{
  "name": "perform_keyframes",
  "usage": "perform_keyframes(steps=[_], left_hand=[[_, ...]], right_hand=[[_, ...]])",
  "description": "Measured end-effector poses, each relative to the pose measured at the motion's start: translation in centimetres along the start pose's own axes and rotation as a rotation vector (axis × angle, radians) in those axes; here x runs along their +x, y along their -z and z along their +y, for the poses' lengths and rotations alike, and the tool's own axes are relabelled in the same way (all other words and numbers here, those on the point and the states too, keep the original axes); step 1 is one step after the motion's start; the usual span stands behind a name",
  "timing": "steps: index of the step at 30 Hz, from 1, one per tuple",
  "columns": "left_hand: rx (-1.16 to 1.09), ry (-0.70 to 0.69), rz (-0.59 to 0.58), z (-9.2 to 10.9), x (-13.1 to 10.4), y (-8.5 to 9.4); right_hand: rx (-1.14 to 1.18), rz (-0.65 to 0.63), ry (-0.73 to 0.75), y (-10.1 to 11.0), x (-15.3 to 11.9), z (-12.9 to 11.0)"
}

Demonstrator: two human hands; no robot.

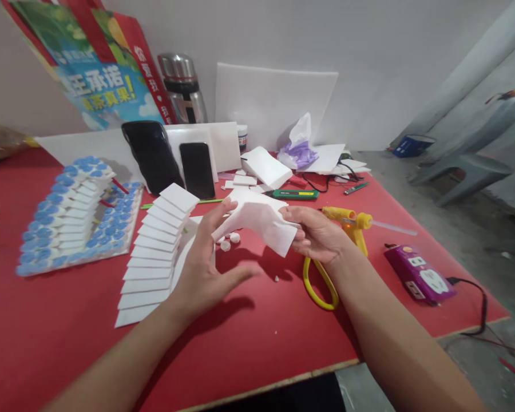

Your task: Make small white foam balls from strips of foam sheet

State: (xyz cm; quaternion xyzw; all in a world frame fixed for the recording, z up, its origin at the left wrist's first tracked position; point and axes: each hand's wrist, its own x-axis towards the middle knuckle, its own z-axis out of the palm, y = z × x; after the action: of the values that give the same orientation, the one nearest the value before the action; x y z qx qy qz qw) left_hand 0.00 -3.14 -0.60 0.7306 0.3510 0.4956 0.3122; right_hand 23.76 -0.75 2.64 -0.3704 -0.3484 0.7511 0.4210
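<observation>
A white tissue (pixel 257 220) hangs over the red table, its right end pinched in my right hand (pixel 313 232). My left hand (pixel 206 266) is open, thumb spread well away from the fingers. Its fingertips are at the tissue's left edge; whether they touch it I cannot tell. Just left of that hand stands a stepped, curving row of white foam-like pieces (pixel 150 257). Small white round bits (pixel 225 245) lie behind the thumb. A yellow glue gun (pixel 347 220), its small light glowing orange, lies beyond my right hand.
On the left sits a model with blue discs and white steps (pixel 79 214). Two phones (pixel 197 170) lean against white boards. A green utility knife (pixel 294 194), yellow-handled scissors (pixel 320 286) and a purple power strip (pixel 418 274) lie about. A steel flask (pixel 182 88) stands behind.
</observation>
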Motion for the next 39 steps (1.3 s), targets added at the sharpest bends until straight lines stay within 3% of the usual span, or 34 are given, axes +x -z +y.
perform_keyframes(steps=[3, 5, 8, 11, 14, 16, 21, 26, 31, 39], left_hand=[[0.102, 0.124, 0.095, 0.4, 0.1, -0.1], [0.010, 0.269, 0.102, 0.5, 0.4, 0.1], [-0.289, 0.513, 0.004, 0.5, 0.7, 0.4], [-0.466, 0.652, -0.106, 0.4, 0.8, 0.3], [-0.451, 0.670, -0.130, 0.5, 0.8, 0.1], [-0.432, 0.664, -0.124, 0.6, 0.9, 0.0], [-0.475, 0.653, -0.084, 0.3, 1.1, 0.2], [-0.496, 0.663, -0.061, -0.3, 1.2, 0.3], [-0.598, 0.593, -0.040, -0.3, 1.4, 0.5], [-0.717, 0.649, 0.047, 0.5, 1.4, 0.5]], right_hand=[[-0.056, 0.024, -0.006, 0.1, 0.1, 0.3], [-0.152, 0.142, 0.100, 0.2, 0.2, 0.5], [-0.273, 0.304, 0.275, 0.0, 0.2, 0.7], [-0.330, 0.194, 0.245, -0.6, 0.0, 0.8], [-0.468, 0.002, 0.151, -1.4, -0.3, 1.3], [-0.554, -0.052, 0.117, -1.8, -0.4, 1.8], [-0.458, 0.021, 0.078, -1.4, -0.3, 1.9], [-0.267, -0.010, 0.047, -0.8, -0.2, 1.5], [-0.116, 0.041, 0.064, -0.3, 0.3, 1.8], [-0.100, 0.039, 0.138, -1.2, 0.4, 1.9]])
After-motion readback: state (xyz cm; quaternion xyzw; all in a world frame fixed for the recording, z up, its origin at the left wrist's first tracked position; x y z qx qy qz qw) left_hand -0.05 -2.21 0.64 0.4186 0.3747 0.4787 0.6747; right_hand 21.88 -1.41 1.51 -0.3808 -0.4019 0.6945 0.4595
